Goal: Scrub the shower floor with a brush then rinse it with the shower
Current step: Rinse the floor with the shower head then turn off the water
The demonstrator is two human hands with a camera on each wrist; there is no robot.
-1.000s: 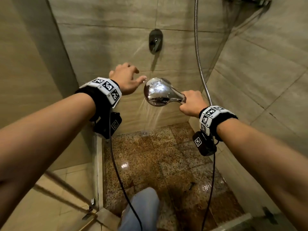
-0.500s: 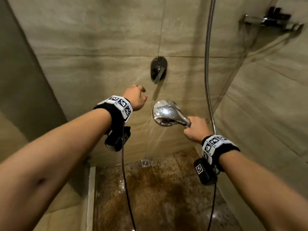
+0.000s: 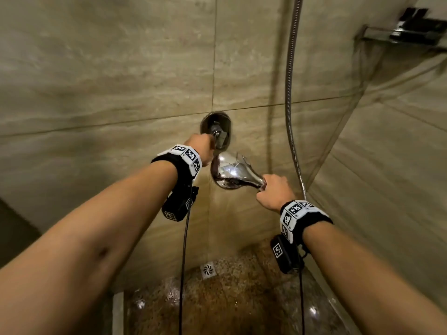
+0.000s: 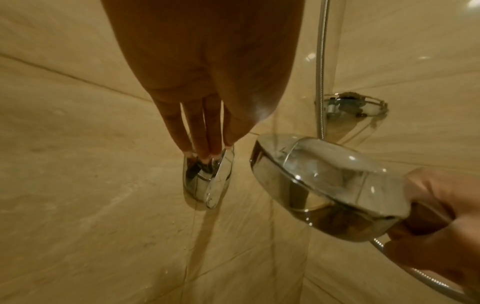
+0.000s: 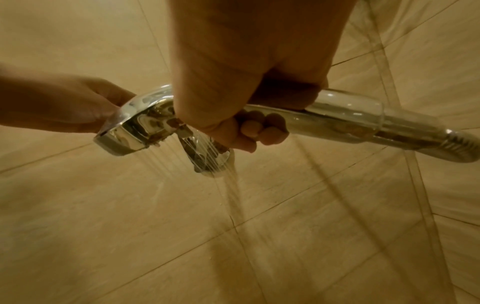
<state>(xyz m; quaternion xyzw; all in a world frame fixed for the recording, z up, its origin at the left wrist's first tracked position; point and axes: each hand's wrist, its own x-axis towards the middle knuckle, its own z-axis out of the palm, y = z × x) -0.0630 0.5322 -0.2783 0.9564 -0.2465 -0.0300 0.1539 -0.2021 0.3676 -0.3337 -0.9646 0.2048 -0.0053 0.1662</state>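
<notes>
The left hand [image 3: 198, 144], fingers [image 4: 201, 135] straight, touches the top of the tap lever [image 4: 217, 179], which runs toward 6 o'clock; the right hand [image 3: 274, 192] grips the spraying shower head [image 3: 231, 172] at 4 o'clock.

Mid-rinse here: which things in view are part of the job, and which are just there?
In the job:
- shower head, spraying, gripped by right hand
- tap lever, touched by left hand
- hose
- speckled floor
- drain

Just there:
- corner shelf
- wall tiles
</notes>
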